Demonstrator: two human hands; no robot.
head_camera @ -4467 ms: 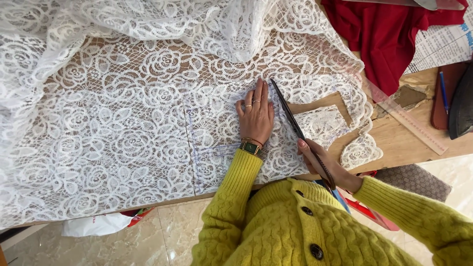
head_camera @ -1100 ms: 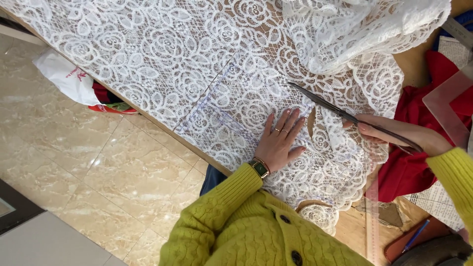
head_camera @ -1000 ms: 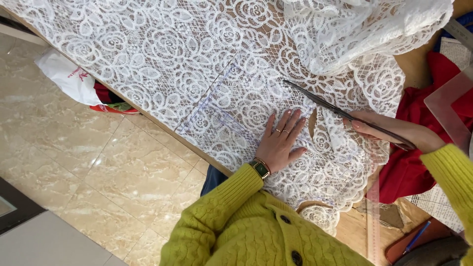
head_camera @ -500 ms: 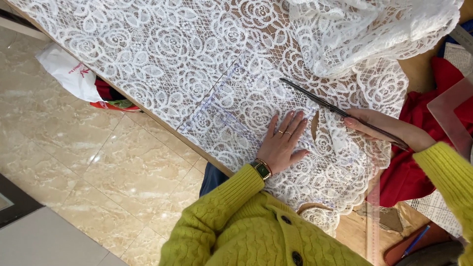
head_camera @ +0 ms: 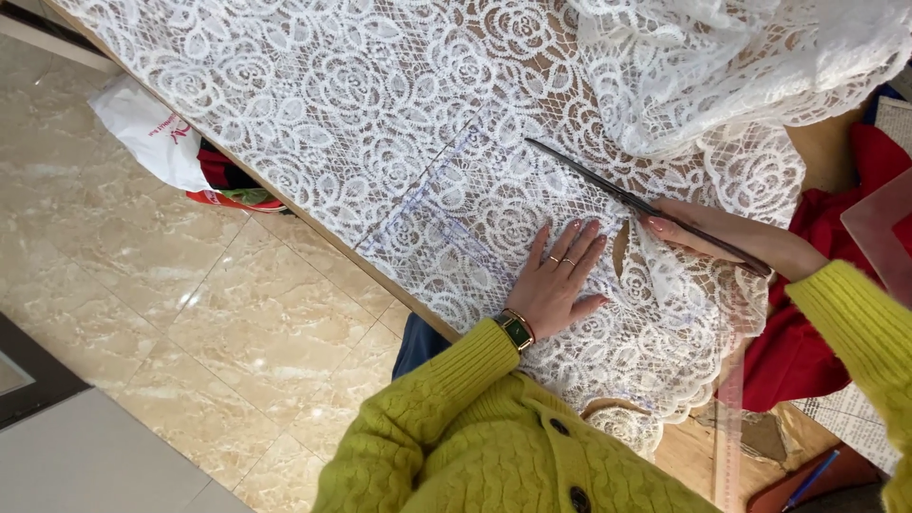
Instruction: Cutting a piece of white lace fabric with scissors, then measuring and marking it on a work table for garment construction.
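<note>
The left hand [head_camera: 560, 282] lies flat, fingers spread, on the white lace [head_camera: 380, 142]. Just beside it, the right hand [head_camera: 722, 237] grips long scissors [head_camera: 627, 198]. Below the lace's edge, a white bag [head_camera: 152, 138] holds red cloth.

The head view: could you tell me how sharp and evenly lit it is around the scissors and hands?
Head view: soft, even light with faint shadows; white lace sharp; scissors, left hand and right hand crisp; soft glare on floor tiles; frame tilted.

My right hand [head_camera: 727, 237] hides the scissors' [head_camera: 627, 198] handles; the red cloth [head_camera: 807, 351] and clear ruler [head_camera: 879, 233] run past the frame's edge.
</note>
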